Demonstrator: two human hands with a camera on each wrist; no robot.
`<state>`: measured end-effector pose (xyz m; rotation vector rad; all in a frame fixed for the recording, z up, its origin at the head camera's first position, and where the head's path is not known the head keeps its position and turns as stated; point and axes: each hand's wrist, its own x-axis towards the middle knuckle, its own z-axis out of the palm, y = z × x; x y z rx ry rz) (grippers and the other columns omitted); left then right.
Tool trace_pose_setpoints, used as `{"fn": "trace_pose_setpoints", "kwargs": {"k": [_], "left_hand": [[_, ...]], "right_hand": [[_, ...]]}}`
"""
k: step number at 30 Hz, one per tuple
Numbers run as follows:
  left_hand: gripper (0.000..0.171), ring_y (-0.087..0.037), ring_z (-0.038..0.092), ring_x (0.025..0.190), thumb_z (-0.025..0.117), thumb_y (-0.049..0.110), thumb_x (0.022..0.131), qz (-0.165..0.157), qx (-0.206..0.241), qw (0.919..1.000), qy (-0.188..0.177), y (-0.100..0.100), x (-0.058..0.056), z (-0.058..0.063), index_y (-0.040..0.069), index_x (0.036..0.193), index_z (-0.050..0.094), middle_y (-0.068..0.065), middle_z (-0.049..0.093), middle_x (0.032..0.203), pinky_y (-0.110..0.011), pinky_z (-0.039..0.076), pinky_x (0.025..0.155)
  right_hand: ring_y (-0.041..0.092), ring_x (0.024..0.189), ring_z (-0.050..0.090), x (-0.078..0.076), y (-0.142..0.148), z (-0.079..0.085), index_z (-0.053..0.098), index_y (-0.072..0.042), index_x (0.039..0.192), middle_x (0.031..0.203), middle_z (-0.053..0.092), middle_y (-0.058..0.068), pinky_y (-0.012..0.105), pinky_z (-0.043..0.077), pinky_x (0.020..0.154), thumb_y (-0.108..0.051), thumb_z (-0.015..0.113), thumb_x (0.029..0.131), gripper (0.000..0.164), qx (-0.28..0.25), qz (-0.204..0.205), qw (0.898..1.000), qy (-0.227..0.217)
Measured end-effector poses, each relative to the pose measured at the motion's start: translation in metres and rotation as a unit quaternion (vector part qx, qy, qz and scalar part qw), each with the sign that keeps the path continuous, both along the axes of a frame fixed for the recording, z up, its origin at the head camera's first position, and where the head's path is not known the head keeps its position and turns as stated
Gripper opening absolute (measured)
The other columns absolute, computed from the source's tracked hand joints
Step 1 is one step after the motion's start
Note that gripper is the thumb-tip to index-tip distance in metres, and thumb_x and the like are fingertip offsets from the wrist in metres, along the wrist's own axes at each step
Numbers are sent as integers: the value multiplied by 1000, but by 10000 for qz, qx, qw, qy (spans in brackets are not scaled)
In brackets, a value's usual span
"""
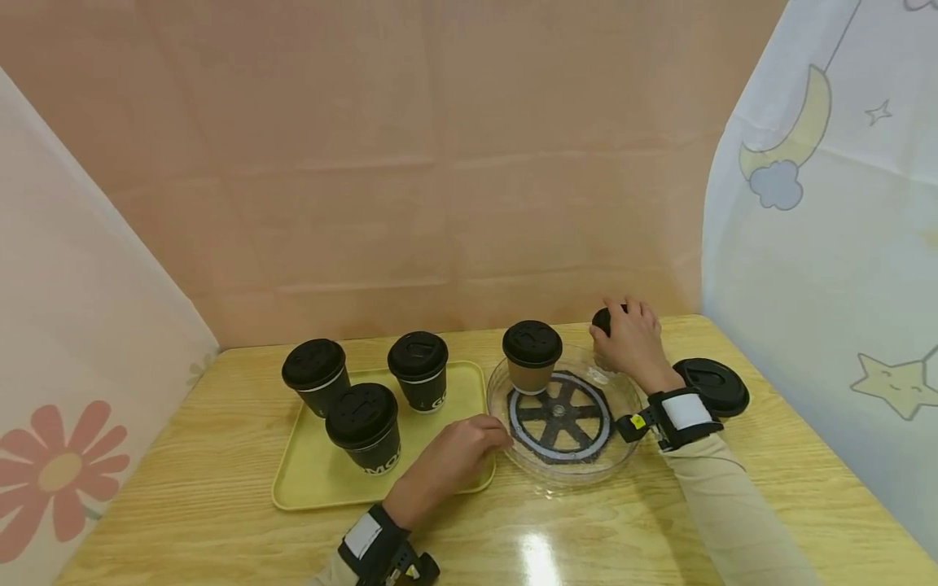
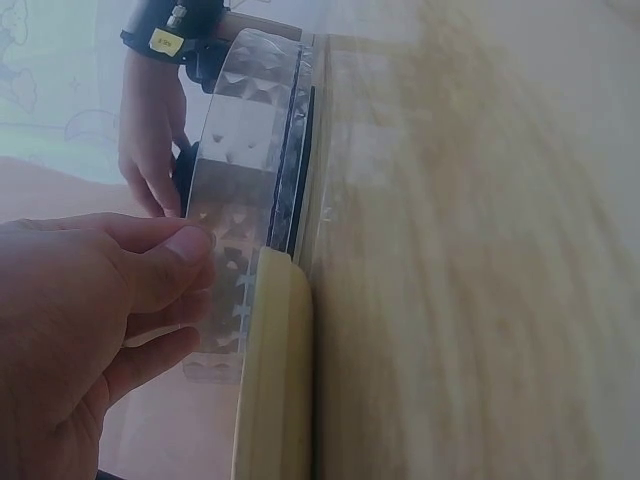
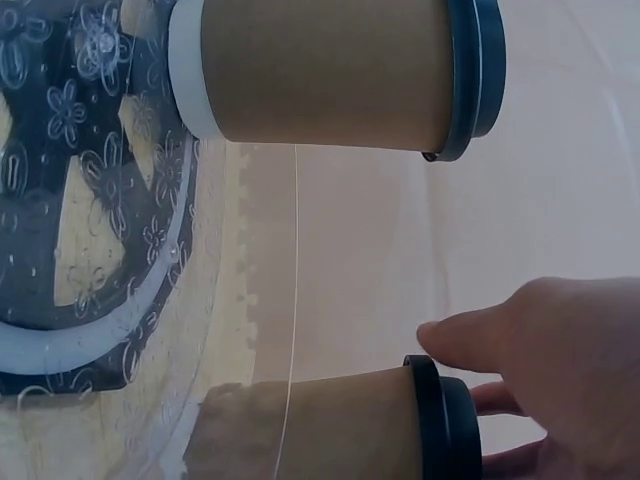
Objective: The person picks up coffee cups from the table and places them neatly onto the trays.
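Note:
My left hand (image 1: 458, 452) pinches the near-left rim of a clear round plastic tray (image 1: 630, 399), thumb and forefinger at its wall in the left wrist view. At the tray's far right, my right hand (image 1: 633, 346) spreads over the black lid (image 3: 445, 420) of a brown paper cup (image 3: 350, 425). A small gap shows between the thumb and this lid; the other fingers are partly hidden behind it. Whether that cup stands inside or behind the tray's wall I cannot tell. Another lidded brown cup (image 1: 531, 374) stands upright inside the tray on the left.
A yellow rectangular tray (image 1: 308, 480) lies left of the clear one, bearing three black lidded cups (image 1: 418, 387). A black round lid-like piece (image 1: 711, 387) is on the wooden table (image 1: 586, 537) at right, beside my right wrist. A hanging cloth backs the table.

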<state>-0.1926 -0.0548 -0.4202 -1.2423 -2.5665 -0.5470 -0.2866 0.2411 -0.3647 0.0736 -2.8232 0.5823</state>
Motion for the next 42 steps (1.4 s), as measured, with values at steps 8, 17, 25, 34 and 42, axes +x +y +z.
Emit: {"fn": "trace_pose_setpoints", "kwargs": {"k": [8, 17, 25, 34, 42], "left_hand": [[17, -4, 67, 93, 63, 10, 93, -26, 13, 10000, -59, 3, 1, 1, 18, 97, 77, 7, 71, 97, -15, 54, 82], [16, -3, 67, 93, 63, 10, 93, -20, 14, 10000, -54, 3, 0, 1, 17, 96, 77, 7, 71, 96, -14, 54, 81], [16, -3, 67, 91, 63, 9, 93, -51, 73, 10000, -11, 2, -1, 0, 18, 95, 77, 7, 70, 94, -14, 54, 80], [17, -3, 67, 92, 63, 7, 93, -18, 94, 9999, -71, 1, -1, 0, 17, 95, 77, 7, 71, 95, -15, 54, 82], [17, -3, 67, 91, 64, 7, 92, -39, 163, 9999, 2, 0, -1, -2, 17, 95, 77, 7, 70, 94, -15, 54, 81]], "right_hand": [[60, 133, 25, 4, 4, 4, 38, 4, 143, 147, 28, 38, 75, 27, 103, -21, 54, 98, 55, 54, -10, 10000, -65], [62, 130, 30, 2, 7, 4, 48, 4, 138, 145, 33, 39, 76, 33, 99, -19, 50, 101, 44, 372, 66, 9993, -49], [62, 128, 32, 0, 9, 6, 50, 7, 137, 142, 36, 41, 74, 35, 100, -15, 51, 99, 44, 399, 205, 9990, 26], [60, 126, 36, 0, 10, 6, 51, 13, 131, 137, 41, 42, 70, 34, 103, -15, 54, 99, 43, 403, 286, 9987, 138], [56, 119, 44, -2, 12, 4, 55, 16, 124, 128, 49, 40, 65, 35, 105, -16, 57, 97, 41, 552, 344, 9969, 440]]}}
